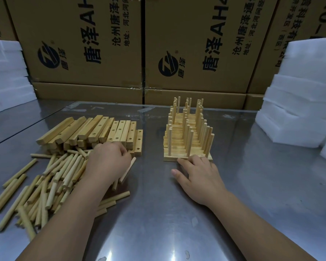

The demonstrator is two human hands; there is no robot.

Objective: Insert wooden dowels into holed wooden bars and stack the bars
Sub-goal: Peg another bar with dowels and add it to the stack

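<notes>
The left hand gripped pale round wooden dowels under its palm, apparently needing a holed light-wood bar just beyond its fingers next, while the spread right hand touched the dowelled bar stack.

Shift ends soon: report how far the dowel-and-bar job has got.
Done: a stack of dowelled bars stands at right. In hand: the left hand grips dowels; the right hand touches the stack's front bar. Left: a heap of empty holed bars and a loose dowel pile.
</notes>
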